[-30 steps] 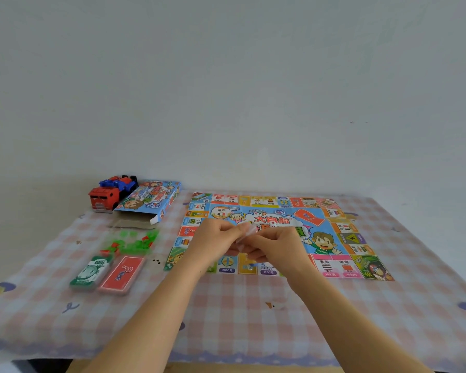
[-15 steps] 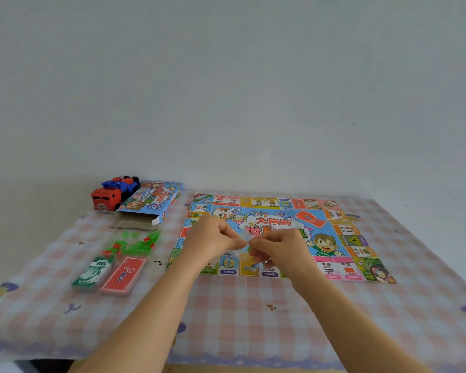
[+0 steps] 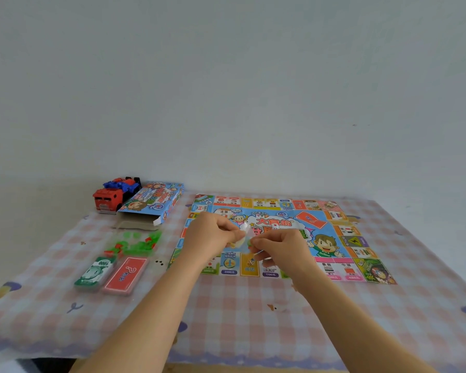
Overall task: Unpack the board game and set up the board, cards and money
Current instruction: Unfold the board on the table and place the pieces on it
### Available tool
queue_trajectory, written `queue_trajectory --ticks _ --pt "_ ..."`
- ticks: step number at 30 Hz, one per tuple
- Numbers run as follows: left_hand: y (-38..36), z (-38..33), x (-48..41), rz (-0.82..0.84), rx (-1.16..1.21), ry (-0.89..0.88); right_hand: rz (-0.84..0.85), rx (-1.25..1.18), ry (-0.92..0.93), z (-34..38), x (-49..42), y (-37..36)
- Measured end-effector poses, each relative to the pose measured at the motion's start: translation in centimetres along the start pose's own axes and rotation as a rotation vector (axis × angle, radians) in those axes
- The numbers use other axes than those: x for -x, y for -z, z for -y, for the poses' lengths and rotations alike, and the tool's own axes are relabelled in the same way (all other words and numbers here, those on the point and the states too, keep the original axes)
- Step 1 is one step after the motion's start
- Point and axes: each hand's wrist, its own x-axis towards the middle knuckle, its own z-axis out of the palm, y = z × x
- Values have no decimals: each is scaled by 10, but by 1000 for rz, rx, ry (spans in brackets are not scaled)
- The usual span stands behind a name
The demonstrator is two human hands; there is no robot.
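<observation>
Left hand (image 3: 212, 235): fingers curled, pinching the clear bag's (image 3: 242, 234) left side.
Right hand (image 3: 280, 247): fingers curled, pinching its right side above the board (image 3: 342, 230).

Board (image 3: 342, 238) lying flat, fully unfolded, center-right of surface (image 3: 226, 313); colourful squares round the edge, cartoon kid in the middle. Green money stack (image 3: 96, 271) & red card deck (image 3: 126, 274) sitting side by side, near-left of board. Green/red plastic pieces (image 3: 139, 242) lying just behind them. Game box (image 3: 154, 200) lying flat rear-left, end flap hanging open. Clear packet (image 3: 244, 234) being pinched from both sides above board's near half; contents too small to ID.
</observation>
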Motion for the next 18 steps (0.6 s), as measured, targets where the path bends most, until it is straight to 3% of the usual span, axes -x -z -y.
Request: queue_trajectory --ticks 6,12,18 --pt "2 1 0 84 45 43 12 -55 28 6 -1 0" --pt "-1 5 2 208 -98 24 -6 -55 21 5 -3 -1" --pt "-1 6 0 247 -98 73 -39 -24 -41 3 -2 0"
